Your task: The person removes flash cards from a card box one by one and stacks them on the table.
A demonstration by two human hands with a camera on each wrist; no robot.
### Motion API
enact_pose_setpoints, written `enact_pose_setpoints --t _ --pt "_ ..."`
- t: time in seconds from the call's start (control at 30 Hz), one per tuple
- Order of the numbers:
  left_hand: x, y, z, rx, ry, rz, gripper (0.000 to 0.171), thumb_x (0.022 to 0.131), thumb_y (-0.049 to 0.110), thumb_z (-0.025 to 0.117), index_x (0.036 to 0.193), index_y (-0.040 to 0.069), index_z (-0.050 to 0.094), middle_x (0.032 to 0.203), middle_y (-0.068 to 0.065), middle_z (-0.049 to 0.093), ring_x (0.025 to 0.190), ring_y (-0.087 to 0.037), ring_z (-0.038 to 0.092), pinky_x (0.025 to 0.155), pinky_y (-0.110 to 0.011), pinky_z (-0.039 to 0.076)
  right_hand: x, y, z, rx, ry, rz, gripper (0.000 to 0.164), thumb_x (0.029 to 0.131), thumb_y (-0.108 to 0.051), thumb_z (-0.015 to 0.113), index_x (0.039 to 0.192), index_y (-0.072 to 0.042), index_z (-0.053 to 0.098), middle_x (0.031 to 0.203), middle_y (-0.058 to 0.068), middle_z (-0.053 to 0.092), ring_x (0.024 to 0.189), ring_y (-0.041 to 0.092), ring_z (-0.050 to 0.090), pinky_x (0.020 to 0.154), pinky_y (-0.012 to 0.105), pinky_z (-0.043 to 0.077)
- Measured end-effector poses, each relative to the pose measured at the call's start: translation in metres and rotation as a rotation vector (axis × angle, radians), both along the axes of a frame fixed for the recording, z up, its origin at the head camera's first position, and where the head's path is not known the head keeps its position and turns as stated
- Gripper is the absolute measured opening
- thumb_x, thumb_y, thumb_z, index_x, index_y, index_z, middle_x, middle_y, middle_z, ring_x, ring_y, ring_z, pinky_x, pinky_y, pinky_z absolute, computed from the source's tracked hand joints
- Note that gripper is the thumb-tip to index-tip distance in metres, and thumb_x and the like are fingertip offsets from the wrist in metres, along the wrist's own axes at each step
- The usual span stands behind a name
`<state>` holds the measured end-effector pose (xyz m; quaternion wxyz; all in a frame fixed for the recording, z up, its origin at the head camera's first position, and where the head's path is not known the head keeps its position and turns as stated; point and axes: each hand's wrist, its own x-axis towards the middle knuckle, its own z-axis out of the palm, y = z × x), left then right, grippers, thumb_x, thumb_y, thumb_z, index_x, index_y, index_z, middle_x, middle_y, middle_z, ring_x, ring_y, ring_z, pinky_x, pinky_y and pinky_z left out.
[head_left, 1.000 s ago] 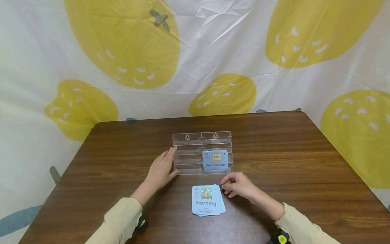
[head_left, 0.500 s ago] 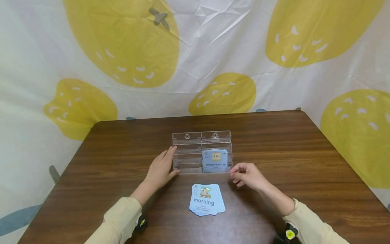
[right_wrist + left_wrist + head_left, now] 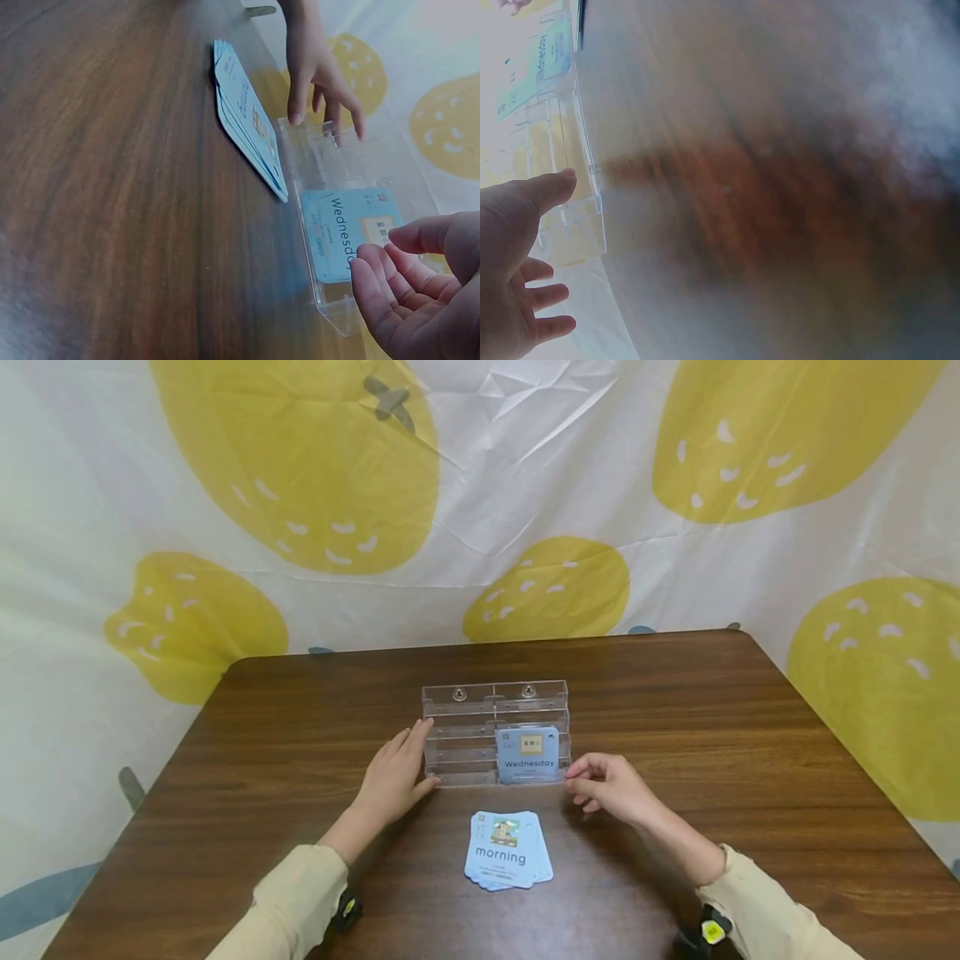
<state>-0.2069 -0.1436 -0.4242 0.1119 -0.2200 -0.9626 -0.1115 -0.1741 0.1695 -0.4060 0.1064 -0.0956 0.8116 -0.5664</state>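
Note:
A clear acrylic card rack [image 3: 459, 768] with two columns of stepped slots stands on the table. A light blue "Wednesday" card [image 3: 528, 755] leans in its right column, at the front. My left hand [image 3: 392, 777] rests along the rack's left side, fingers extended and thumb at the front corner. By the right front corner is my right hand [image 3: 611, 787]; its fingers curl loosely with nothing between them, as the right wrist view shows. Nearer to me lies a fanned stack of blue cards [image 3: 498, 870], the top one reading "morning" with a building picture.
The dark brown wooden table [image 3: 750, 777] reaches back to a white curtain [image 3: 360, 610] printed with large yellow fruit. Two keyhole-shaped mounts sit at the rack's top back edge. A black band with a yellow tag [image 3: 712, 932] is on the right wrist.
My right hand has moved from beside the card stack up and right to the rack's right front corner. The stack's top card has turned slightly and slid left. My left hand stays put.

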Motion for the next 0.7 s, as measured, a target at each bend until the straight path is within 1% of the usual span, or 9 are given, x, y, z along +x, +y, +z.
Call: enact_pose_setpoints --t 0.17,0.33,0.47,0.6,0.7 --pt "-0.001 0.000 -0.001 -0.008 0.002 -0.007 0.084 0.076 0.028 0.073 0.140 0.002 0.025 0.136 -0.021 0.041 0.121 -0.037 0.042 0.098 -0.049 0.037 -0.004 0.000 0.003 0.028 0.032 -0.012 0.019 0.084 -0.001 0.058 0.095 0.014 0.057 0.078 0.017 0.062 0.066 0.024 0.062 0.057 0.029 0.055" --pt "-0.001 0.001 -0.001 -0.007 -0.011 -0.003 0.084 0.077 0.028 0.072 0.141 0.003 0.024 0.137 -0.020 0.040 0.122 -0.037 0.041 0.098 -0.049 0.036 -0.008 -0.002 0.009 0.046 0.051 -0.014 0.020 0.084 -0.003 0.059 0.095 0.013 0.058 0.080 0.017 0.063 0.068 0.024 0.062 0.059 0.029 0.055" --pt "-0.001 0.001 -0.001 -0.007 -0.014 0.001 0.084 0.077 0.028 0.072 0.141 0.002 0.024 0.137 -0.020 0.040 0.122 -0.037 0.041 0.098 -0.050 0.036 -0.013 0.000 0.016 0.077 0.103 -0.024 0.019 0.084 -0.003 0.060 0.095 0.012 0.058 0.080 0.019 0.062 0.069 0.023 0.062 0.059 0.030 0.055" --pt "-0.001 0.000 -0.001 -0.006 -0.002 -0.001 0.084 0.077 0.029 0.072 0.140 0.002 0.025 0.136 -0.021 0.041 0.121 -0.037 0.042 0.098 -0.050 0.036 -0.019 0.002 0.022 0.121 0.155 -0.050 0.021 0.082 -0.004 0.062 0.095 0.011 0.058 0.080 0.015 0.063 0.068 0.021 0.061 0.060 0.031 0.055" --pt "0.000 -0.001 -0.001 -0.006 0.002 0.001 0.084 0.076 0.029 0.072 0.140 0.001 0.025 0.136 -0.021 0.041 0.121 -0.037 0.042 0.097 -0.050 0.037 -0.025 0.003 0.025 0.161 0.207 -0.081 0.023 0.079 -0.005 0.065 0.097 0.010 0.059 0.082 0.015 0.064 0.069 0.018 0.060 0.058 0.027 0.053"
